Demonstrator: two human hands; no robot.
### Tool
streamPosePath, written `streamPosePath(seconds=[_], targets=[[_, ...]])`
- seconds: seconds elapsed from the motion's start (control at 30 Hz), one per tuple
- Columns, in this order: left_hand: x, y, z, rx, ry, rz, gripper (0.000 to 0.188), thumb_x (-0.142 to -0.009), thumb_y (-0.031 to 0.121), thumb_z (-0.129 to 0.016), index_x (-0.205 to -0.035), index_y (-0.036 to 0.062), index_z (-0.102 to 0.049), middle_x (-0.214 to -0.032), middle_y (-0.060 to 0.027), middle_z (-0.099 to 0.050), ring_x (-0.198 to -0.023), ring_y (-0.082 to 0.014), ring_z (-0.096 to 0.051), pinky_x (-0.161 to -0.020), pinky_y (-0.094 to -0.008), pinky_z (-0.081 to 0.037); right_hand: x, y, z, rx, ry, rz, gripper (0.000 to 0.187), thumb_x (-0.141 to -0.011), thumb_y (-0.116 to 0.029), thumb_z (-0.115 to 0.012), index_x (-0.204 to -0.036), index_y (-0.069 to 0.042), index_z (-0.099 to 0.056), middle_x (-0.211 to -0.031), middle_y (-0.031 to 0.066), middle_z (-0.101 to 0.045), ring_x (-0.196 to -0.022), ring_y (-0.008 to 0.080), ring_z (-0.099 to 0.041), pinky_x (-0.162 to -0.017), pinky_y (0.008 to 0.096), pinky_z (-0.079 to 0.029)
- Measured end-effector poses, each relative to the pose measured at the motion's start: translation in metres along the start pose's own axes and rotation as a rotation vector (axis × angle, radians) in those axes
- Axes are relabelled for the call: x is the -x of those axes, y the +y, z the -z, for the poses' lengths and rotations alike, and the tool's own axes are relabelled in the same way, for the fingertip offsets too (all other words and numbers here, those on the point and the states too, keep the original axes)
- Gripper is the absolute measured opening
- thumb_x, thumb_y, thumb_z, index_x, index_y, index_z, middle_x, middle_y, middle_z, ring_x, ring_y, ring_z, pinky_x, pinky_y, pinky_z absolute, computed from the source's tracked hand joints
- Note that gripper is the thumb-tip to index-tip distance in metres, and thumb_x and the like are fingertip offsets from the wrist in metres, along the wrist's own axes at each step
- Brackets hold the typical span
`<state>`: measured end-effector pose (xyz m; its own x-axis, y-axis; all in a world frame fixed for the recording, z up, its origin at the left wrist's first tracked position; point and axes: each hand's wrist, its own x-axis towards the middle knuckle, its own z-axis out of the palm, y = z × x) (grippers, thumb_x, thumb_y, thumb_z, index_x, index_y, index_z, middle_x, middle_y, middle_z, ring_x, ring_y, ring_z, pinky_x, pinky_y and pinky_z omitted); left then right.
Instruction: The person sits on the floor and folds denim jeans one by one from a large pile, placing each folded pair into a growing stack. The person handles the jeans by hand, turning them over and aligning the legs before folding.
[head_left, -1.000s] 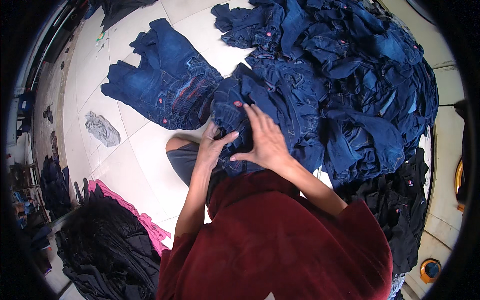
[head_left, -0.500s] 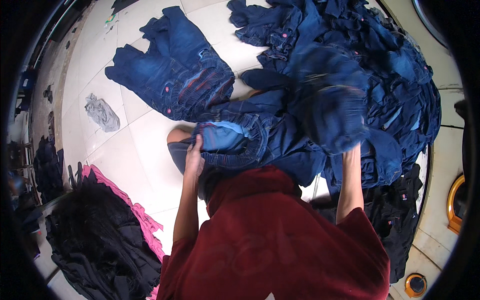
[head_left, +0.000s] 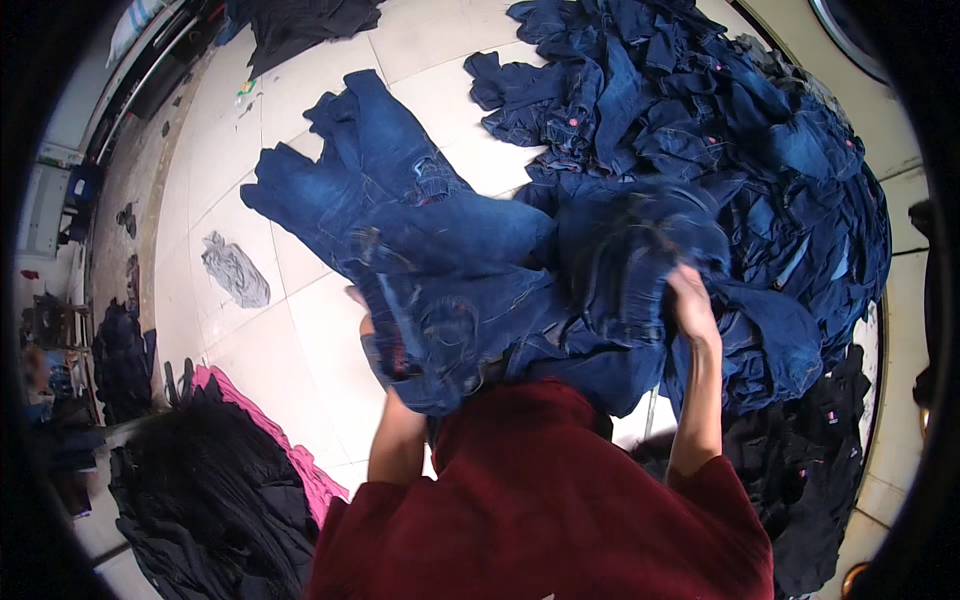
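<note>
Pale tiled floor (head_left: 315,365) bears denim pile (head_left: 770,170); right hand (head_left: 692,308) grips blurred jeans (head_left: 635,270); left hand (head_left: 356,295) mostly hidden, grip indeterminable.

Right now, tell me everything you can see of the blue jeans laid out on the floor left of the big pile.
The blue jeans look like dark denim, fading paler along the legs. They lie creased on light tiles, leg ends toward the upper left. Some gathered waistband shows; a raised garment hides the rest, so contact is unclear.
</note>
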<state>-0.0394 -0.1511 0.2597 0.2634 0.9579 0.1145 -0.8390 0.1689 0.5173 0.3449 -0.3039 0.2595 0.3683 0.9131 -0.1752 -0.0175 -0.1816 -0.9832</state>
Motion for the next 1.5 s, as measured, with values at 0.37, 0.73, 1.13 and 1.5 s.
streamPosePath(seconds=[0.37, 0.73, 1.13, 1.5], targets=[[0.002, -0.049, -0.051, -0.13, 0.204, 0.164, 0.056, -0.115, 0.035, -0.039, -0.161, 0.0047, -0.034, -0.155, -0.0074, -0.05, -0.143, -0.0198, -0.046, -0.123, -0.0388, -0.032, 0.013, -0.082, -0.205, 0.672, -0.38, 0.13, 0.12, -0.066, -0.048, -0.097, -0.148, 0.016, -0.037, -0.134, 0.0378, -0.06, -0.131, 0.0451, -0.059, -0.113, 0.047, -0.045], [-0.064, 0.168, -0.078, -1.17, -0.577, -0.172, 0.143, -0.06, 0.053, -0.094, -0.165, 0.0008, -0.013, -0.168, -0.022, -0.025, -0.156, -0.0316, -0.027, -0.128, -0.0421, -0.019, -0.039, -0.339, -0.171, 0.795, -1.552, 0.825, 0.053, -0.073, -0.007, -0.083, -0.121, 0.007, -0.063, -0.084, 0.0126, -0.068, -0.076, 0.0255, -0.069, -0.068, 0.0377, -0.056], [-0.242, 0.373, -0.186, -2.044, -0.23, -0.521, 0.045, -0.094, 0.035, -0.079, -0.126, 0.0038, -0.073, -0.111, -0.0111, -0.078, -0.102, -0.0166, -0.071, -0.098, -0.0348, -0.054, -0.21, -0.54, -0.32, 1.337, -0.987, 1.104, 0.077, -0.077, -0.01, -0.085, -0.147, -0.004, -0.054, -0.137, 0.0148, -0.068, -0.125, 0.0256, -0.062, -0.108, 0.0407, -0.049], [-0.35, 0.509, -0.166, -2.035, -0.012, -0.935, 0.039, -0.094, 0.008, -0.067, -0.132, 0.001, -0.065, -0.113, -0.0106, -0.077, -0.102, -0.0166, -0.069, -0.094, -0.0345, -0.054, -0.31, -0.583, -0.443, 0.957, -0.302, 1.829, 0.071, -0.075, 0.003, -0.061, -0.145, -0.013, -0.059, -0.119, 0.0228, -0.072, -0.113, 0.0405, -0.067, -0.094, 0.0463, -0.054]])
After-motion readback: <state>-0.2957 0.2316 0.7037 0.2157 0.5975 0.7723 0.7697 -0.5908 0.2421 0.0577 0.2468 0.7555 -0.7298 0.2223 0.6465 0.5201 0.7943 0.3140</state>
